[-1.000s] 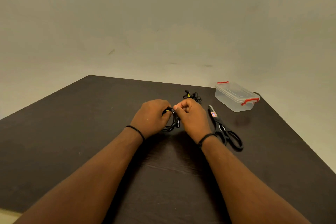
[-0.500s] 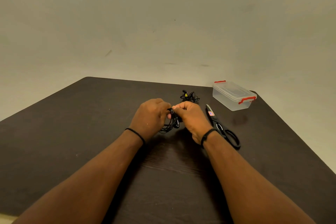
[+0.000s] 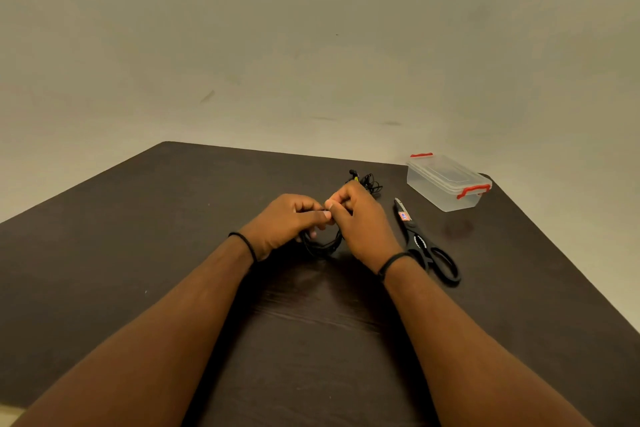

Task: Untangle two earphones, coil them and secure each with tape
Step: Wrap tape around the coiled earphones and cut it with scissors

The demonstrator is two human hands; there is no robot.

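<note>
Left hand point(image 3: 287, 222) and right hand point(image 3: 360, 218) both pinching the top of a black coil point(image 3: 320, 244) low over the bench point(image 3: 138, 236), second earphone point(image 3: 367, 181) tangled just behind, scissors point(image 3: 424, 246) right, lidded box point(image 3: 446, 182) beyond

A coiled black earphone point(image 3: 320, 244) hung looped between two hands above the dark table, while a second black earphone point(image 3: 367, 181) lay bunched on the tabletop just behind.
</note>
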